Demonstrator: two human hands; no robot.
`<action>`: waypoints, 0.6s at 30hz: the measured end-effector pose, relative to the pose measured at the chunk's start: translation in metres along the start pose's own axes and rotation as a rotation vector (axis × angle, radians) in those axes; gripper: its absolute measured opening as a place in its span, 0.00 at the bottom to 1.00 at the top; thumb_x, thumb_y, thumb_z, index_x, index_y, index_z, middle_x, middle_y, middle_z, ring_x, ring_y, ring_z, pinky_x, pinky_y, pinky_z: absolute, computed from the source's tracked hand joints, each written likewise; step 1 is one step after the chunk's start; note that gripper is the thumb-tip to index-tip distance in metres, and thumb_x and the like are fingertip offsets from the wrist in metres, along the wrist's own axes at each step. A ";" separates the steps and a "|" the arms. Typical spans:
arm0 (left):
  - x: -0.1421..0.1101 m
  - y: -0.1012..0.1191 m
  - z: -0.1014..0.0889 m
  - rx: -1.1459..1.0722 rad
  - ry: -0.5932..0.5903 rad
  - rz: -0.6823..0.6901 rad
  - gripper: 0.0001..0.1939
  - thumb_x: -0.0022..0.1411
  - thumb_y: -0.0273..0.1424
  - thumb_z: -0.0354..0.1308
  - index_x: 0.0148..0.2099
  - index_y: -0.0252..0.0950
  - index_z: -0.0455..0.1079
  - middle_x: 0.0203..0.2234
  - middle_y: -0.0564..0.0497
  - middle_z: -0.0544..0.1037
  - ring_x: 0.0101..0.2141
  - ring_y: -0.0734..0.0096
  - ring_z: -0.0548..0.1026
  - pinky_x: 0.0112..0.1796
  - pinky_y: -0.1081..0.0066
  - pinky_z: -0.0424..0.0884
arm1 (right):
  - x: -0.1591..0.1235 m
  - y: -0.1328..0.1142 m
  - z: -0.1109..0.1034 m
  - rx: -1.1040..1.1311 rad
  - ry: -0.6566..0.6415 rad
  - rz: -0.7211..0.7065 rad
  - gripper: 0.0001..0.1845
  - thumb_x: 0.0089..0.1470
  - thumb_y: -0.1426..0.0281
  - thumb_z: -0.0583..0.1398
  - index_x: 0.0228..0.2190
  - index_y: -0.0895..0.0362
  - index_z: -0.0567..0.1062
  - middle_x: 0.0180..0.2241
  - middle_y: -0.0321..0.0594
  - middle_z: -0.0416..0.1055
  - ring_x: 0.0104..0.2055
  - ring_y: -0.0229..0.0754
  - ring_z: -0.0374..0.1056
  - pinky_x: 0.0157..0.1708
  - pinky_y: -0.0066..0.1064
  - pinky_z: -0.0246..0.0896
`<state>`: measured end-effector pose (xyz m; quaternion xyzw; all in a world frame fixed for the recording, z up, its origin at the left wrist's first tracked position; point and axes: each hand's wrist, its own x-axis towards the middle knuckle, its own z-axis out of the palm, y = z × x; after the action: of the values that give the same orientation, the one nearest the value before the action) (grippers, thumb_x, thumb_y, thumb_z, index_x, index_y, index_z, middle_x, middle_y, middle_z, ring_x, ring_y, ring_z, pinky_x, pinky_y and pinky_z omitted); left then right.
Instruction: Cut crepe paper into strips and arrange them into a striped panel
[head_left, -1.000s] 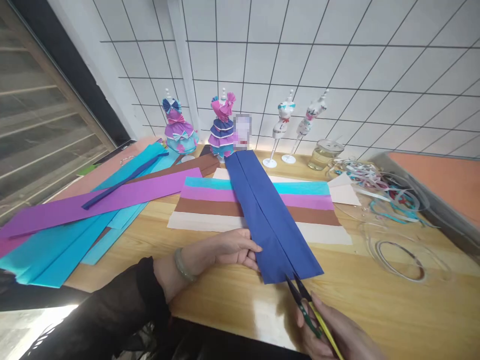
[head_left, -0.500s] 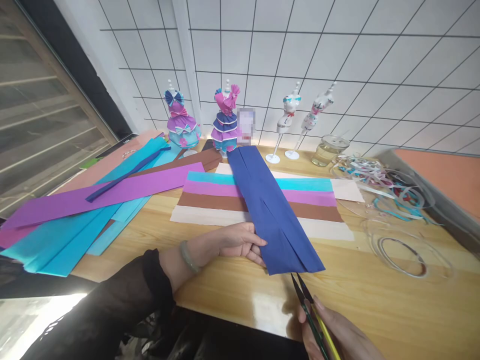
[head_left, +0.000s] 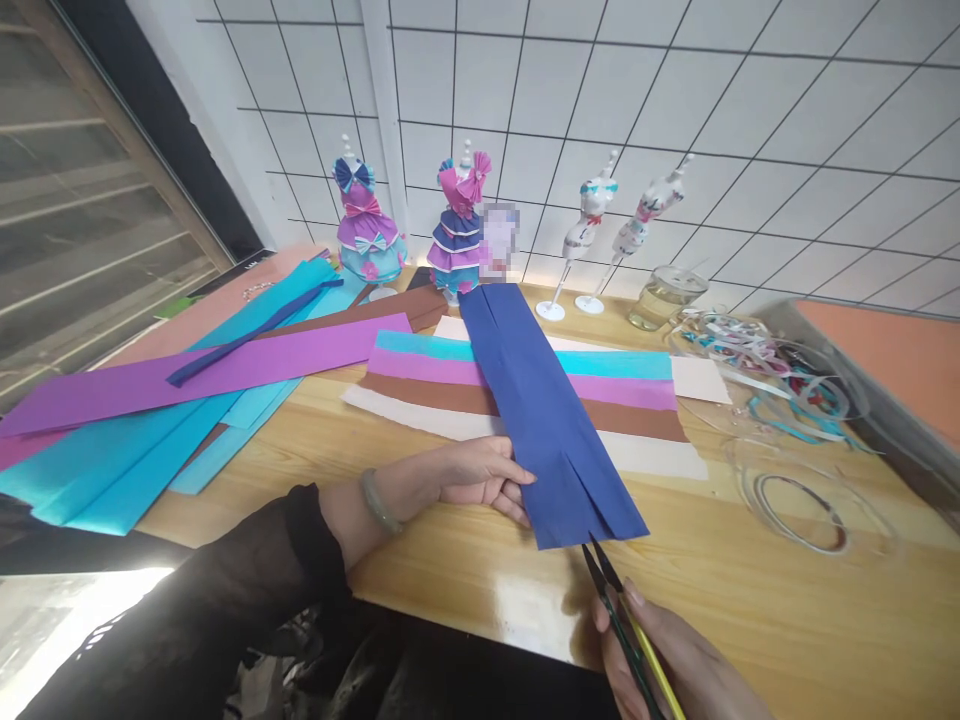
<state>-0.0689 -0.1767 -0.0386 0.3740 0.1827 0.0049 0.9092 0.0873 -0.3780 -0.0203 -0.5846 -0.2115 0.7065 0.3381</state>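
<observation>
A long dark-blue crepe paper strip [head_left: 536,420] slants across the middle of the table, with narrow slits or folds along it. My left hand [head_left: 487,475] pinches its left edge near the close end, thumb on top. In my right hand [head_left: 675,640] are slim scissors [head_left: 637,640] with dark pointed blades, one side green and the other yellow. The blades are slightly apart, and one tip meets the strip's near edge. Beneath the blue strip lie layered strips: turquoise [head_left: 622,364], purple [head_left: 630,391], brown [head_left: 637,418] and white [head_left: 652,455].
Left lie more purple [head_left: 300,358] and turquoise paper [head_left: 112,480]. Two small mannequins in paper dresses [head_left: 369,230] [head_left: 457,240] and two bare-stand mannequins [head_left: 589,225] [head_left: 649,205] stand behind. A glass jar [head_left: 667,298], tangled ribbons [head_left: 780,375] and a wire coil [head_left: 802,515] are on the right.
The view has shifted slightly. The scissors' tips have come up to the blue strip's near edge, and the left side of the layered strips beneath has lifted or curved a little.
</observation>
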 end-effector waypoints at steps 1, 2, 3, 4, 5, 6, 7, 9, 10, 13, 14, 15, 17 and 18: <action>0.000 0.000 0.000 0.002 0.002 -0.001 0.17 0.51 0.26 0.60 0.45 0.31 0.67 0.35 0.43 0.76 0.35 0.61 0.76 0.39 0.58 0.70 | 0.002 -0.001 0.002 0.032 -0.011 -0.008 0.29 0.53 0.45 0.43 0.29 0.56 0.67 0.12 0.31 0.60 0.10 0.31 0.54 0.16 0.28 0.58; 0.000 0.000 0.001 0.004 0.000 -0.004 0.17 0.52 0.26 0.60 0.45 0.31 0.67 0.35 0.43 0.76 0.35 0.62 0.76 0.39 0.58 0.70 | 0.003 -0.003 0.004 0.055 -0.025 -0.020 0.28 0.53 0.46 0.44 0.29 0.57 0.67 0.12 0.31 0.61 0.10 0.31 0.54 0.17 0.30 0.59; 0.000 0.001 0.001 0.005 -0.002 -0.006 0.16 0.51 0.26 0.61 0.45 0.31 0.67 0.35 0.43 0.76 0.35 0.62 0.76 0.39 0.58 0.70 | 0.005 -0.005 0.005 0.072 -0.039 -0.032 0.28 0.53 0.46 0.44 0.29 0.57 0.67 0.12 0.31 0.61 0.10 0.31 0.54 0.17 0.31 0.61; 0.000 0.001 0.001 0.007 -0.002 -0.009 0.16 0.51 0.26 0.61 0.44 0.31 0.67 0.35 0.44 0.76 0.35 0.62 0.76 0.39 0.58 0.70 | 0.006 -0.006 0.006 0.085 -0.050 -0.039 0.28 0.53 0.46 0.45 0.30 0.58 0.67 0.12 0.31 0.62 0.10 0.31 0.55 0.17 0.32 0.62; 0.000 0.001 0.001 0.009 0.000 -0.013 0.16 0.51 0.26 0.61 0.44 0.31 0.67 0.34 0.44 0.76 0.35 0.63 0.76 0.39 0.59 0.70 | 0.007 -0.008 0.007 0.095 -0.055 -0.046 0.27 0.54 0.47 0.45 0.30 0.58 0.67 0.13 0.31 0.62 0.10 0.31 0.55 0.18 0.33 0.63; 0.000 0.001 0.002 0.009 0.004 -0.015 0.15 0.51 0.26 0.61 0.44 0.31 0.67 0.34 0.44 0.76 0.35 0.63 0.76 0.40 0.59 0.70 | 0.008 -0.009 0.008 0.102 -0.055 -0.053 0.27 0.54 0.47 0.45 0.30 0.58 0.67 0.13 0.31 0.62 0.10 0.31 0.55 0.18 0.34 0.63; -0.001 0.002 0.002 0.008 0.009 -0.017 0.16 0.51 0.26 0.61 0.44 0.31 0.67 0.33 0.45 0.76 0.35 0.64 0.76 0.40 0.59 0.69 | 0.009 -0.010 0.009 0.106 -0.051 -0.059 0.27 0.54 0.48 0.46 0.30 0.58 0.67 0.13 0.31 0.63 0.10 0.31 0.56 0.18 0.34 0.64; -0.001 0.002 0.002 0.005 0.015 -0.018 0.16 0.51 0.25 0.61 0.45 0.31 0.67 0.33 0.45 0.76 0.34 0.65 0.76 0.41 0.58 0.69 | 0.010 -0.012 0.010 0.111 -0.041 -0.075 0.26 0.55 0.48 0.46 0.30 0.59 0.67 0.12 0.30 0.62 0.10 0.31 0.56 0.18 0.34 0.64; -0.001 0.002 0.002 0.005 0.013 -0.017 0.17 0.51 0.25 0.61 0.45 0.31 0.66 0.33 0.45 0.76 0.35 0.65 0.76 0.41 0.58 0.68 | 0.011 -0.013 0.011 0.111 -0.037 -0.089 0.26 0.55 0.49 0.46 0.30 0.58 0.67 0.12 0.30 0.62 0.10 0.31 0.55 0.18 0.34 0.65; -0.001 0.002 0.002 0.006 0.007 -0.015 0.17 0.52 0.26 0.60 0.45 0.31 0.66 0.33 0.45 0.76 0.34 0.64 0.76 0.42 0.57 0.68 | 0.013 -0.015 0.012 0.101 -0.035 -0.123 0.25 0.55 0.49 0.46 0.29 0.58 0.67 0.13 0.29 0.61 0.10 0.30 0.53 0.17 0.34 0.65; -0.001 0.002 0.002 0.007 0.005 -0.015 0.17 0.52 0.26 0.60 0.45 0.31 0.66 0.33 0.45 0.76 0.35 0.64 0.76 0.42 0.57 0.68 | 0.013 -0.015 0.013 0.093 -0.040 -0.130 0.25 0.55 0.49 0.46 0.30 0.58 0.66 0.13 0.29 0.60 0.10 0.29 0.52 0.17 0.33 0.65; 0.000 0.002 0.001 0.008 0.006 -0.016 0.17 0.52 0.26 0.60 0.45 0.31 0.66 0.33 0.45 0.76 0.35 0.63 0.76 0.41 0.57 0.68 | 0.014 -0.015 0.013 0.084 -0.046 -0.135 0.25 0.55 0.49 0.46 0.30 0.58 0.66 0.13 0.28 0.60 0.09 0.29 0.51 0.16 0.33 0.64; 0.000 0.001 0.001 0.007 0.014 -0.018 0.16 0.51 0.26 0.60 0.44 0.30 0.66 0.33 0.44 0.76 0.34 0.63 0.76 0.41 0.57 0.69 | 0.014 -0.015 0.013 0.075 -0.052 -0.143 0.25 0.55 0.49 0.46 0.30 0.58 0.66 0.12 0.27 0.59 0.09 0.28 0.49 0.15 0.32 0.63; 0.000 0.001 0.001 0.004 0.017 -0.018 0.16 0.51 0.26 0.60 0.44 0.31 0.65 0.33 0.44 0.76 0.34 0.63 0.76 0.40 0.57 0.69 | 0.015 -0.015 0.014 0.073 -0.047 -0.147 0.24 0.55 0.49 0.46 0.30 0.57 0.65 0.12 0.27 0.58 0.09 0.28 0.49 0.15 0.31 0.63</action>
<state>-0.0681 -0.1766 -0.0376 0.3741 0.1937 -0.0005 0.9069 0.0761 -0.3561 -0.0169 -0.5379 -0.2361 0.7007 0.4050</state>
